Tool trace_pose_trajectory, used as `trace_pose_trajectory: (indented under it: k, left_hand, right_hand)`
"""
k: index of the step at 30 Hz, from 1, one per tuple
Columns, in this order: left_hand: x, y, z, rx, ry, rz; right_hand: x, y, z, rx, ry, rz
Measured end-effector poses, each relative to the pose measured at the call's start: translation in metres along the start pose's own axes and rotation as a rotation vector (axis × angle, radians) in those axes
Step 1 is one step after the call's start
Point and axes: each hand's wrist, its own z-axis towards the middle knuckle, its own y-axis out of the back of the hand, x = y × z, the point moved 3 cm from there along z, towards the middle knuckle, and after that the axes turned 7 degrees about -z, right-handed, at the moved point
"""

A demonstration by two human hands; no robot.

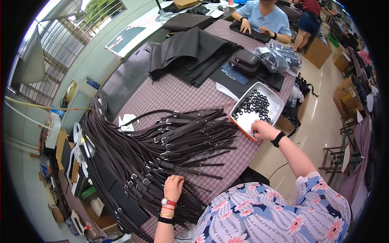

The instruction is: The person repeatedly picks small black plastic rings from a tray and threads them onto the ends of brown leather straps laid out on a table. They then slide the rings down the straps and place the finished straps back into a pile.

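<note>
Many dark buckled straps (178,133) cover the counter's (242,156) left side, overlapping, some buckles buried. Hands well apart: left hand (173,188) on the straps' near part, grip hidden; right hand (263,130) at right, over white tray's (245,121) near edge, can't tell if pinching a black ring.

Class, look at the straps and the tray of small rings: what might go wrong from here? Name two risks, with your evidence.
1. The tray sits close to the edge of the table, with the right hand at its rim; a knock could spill the loose rings.
2. The straps overlap beside the left hand, so their buckles might snag.
</note>
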Motion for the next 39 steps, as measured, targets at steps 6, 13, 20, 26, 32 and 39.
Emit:
trace_pose_trajectory:
  k: [6, 13, 20, 26, 32, 39]
  left_hand:
    - [-0.029, -0.037, -0.012, 0.289, -0.211, 0.234]
    - [-0.035, -0.033, 0.021, 0.257, -0.234, -0.095]
    - [-0.037, 0.009, 0.047, 0.197, -0.006, -0.418]
    - [-0.044, 0.016, 0.044, 0.114, -0.071, -0.443]
    - [-0.047, 0.016, 0.042, 0.088, -0.006, -0.408]
    - [-0.057, 0.018, 0.04, 0.025, -0.107, -0.267]
  right_hand:
    - [0.037, 0.034, -0.01, -0.248, -0.045, 0.213]
    - [0.149, -0.006, -0.027, -0.043, 0.152, 0.815]
    - [0.198, -0.05, -0.02, 0.209, 0.12, 1.468]
    - [0.214, -0.045, -0.009, 0.24, 0.088, 1.55]
    - [0.222, -0.048, -0.007, 0.196, 0.038, 1.311]
    - [0.221, -0.042, -0.004, 0.126, 0.07, 1.011]
